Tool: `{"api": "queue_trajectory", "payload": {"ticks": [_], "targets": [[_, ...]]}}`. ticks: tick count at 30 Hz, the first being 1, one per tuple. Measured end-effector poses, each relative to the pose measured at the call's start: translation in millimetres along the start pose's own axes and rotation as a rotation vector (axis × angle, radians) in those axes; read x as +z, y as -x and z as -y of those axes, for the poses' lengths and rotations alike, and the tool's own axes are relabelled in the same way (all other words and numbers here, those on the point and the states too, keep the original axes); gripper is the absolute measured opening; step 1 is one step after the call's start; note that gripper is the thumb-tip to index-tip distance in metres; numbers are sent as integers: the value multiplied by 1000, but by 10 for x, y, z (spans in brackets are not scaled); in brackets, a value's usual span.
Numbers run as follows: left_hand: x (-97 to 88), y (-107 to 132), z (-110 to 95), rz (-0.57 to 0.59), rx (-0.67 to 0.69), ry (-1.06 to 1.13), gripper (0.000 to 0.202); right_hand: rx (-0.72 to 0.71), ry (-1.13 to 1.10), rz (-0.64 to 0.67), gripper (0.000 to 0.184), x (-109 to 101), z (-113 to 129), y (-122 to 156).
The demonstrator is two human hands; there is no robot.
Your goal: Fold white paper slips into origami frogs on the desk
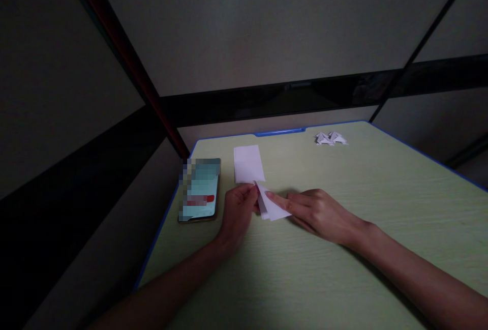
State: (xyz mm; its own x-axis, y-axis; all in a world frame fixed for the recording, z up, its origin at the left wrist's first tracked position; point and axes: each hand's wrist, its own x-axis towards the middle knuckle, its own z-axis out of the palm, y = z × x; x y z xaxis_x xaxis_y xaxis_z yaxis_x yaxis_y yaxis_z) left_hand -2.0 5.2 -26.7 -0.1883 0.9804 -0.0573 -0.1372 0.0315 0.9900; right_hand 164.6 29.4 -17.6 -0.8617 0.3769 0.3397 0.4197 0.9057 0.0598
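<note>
One folded paper (275, 210) pinched in left hand (237, 213); right hand (321, 215) touching it, grip unclear; sheets (248, 163) beyond.

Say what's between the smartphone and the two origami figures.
A stack of white paper lies there, nearer the smartphone than the origami figures; head view.
</note>
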Motion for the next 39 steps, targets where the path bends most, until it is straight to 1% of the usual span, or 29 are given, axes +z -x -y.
{"api": "queue_trajectory", "payload": {"ticks": [6, 10, 14, 17, 20, 23, 25, 30, 39], "targets": [[25, 9, -12, 39, -16, 20, 19, -78, 162, 14, 42, 0, -17, -13], [20, 4, -11, 78, -19, 41, 17, -126, 214, -7, 39, -16, -36, -12], [5, -9, 3, 96, -30, 72, 18, -137, 215, -24, 38, -18, -40, -7], [1, -5, 0, 96, -20, 117, 23, -138, 221, -47, 37, -2, -41, -4], [6, 14, -21, 97, 4, 49, 24, -156, 224, -66, 36, 13, -44, -3], [6, 23, -29, 83, 38, -57, 20, -190, 217, -73, 34, 15, -45, -5], [0, 20, -19, 80, 49, -81, 19, -211, 208, -88, 32, 12, -46, -8], [-11, 11, -2, 102, 54, -64, 19, -232, 197, -127, 30, 10, -48, -19], [-3, 30, -34, 116, 47, -29, 22, -255, 208, -131, 29, 9, -44, -23]]}}
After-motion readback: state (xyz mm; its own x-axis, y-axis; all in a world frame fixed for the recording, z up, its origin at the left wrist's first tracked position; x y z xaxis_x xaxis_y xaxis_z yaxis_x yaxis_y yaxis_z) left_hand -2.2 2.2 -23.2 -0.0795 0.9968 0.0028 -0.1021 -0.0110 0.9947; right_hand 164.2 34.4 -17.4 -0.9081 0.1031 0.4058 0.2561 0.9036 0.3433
